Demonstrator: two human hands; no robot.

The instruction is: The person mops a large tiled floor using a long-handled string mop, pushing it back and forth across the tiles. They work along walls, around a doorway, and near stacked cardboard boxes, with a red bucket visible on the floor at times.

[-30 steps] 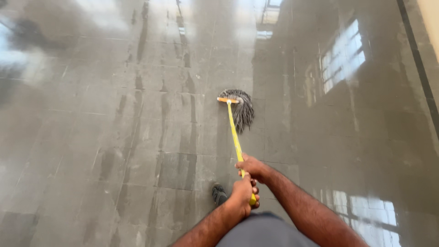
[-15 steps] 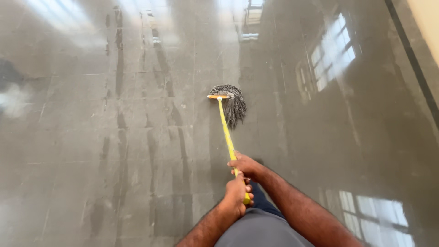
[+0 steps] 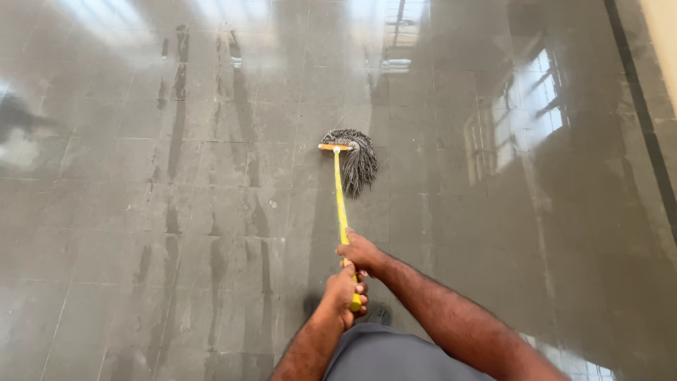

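- 1 mop (image 3: 347, 185): my 2 hands are closed around its yellow handle, right hand (image 3: 361, 251) above left hand (image 3: 345, 292).
- 1 grey string head (image 3: 357, 159) rests mid-floor on the wet grey tiles (image 3: 176, 212).
- My foot below the hands is barely discernible.

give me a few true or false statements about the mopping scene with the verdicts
1. Both hands grip the yellow mop handle. True: the right hand sits above the left hand.
2. The mop head is lifted off the floor. False: its grey strands lie on the tiles.
3. The strands trail to the right of the handle. True.
4. The floor is dry and matt. False: it is glossy, with wet streaks and window reflections.
5. The left hand holds a bucket. False: it holds the handle's near end.
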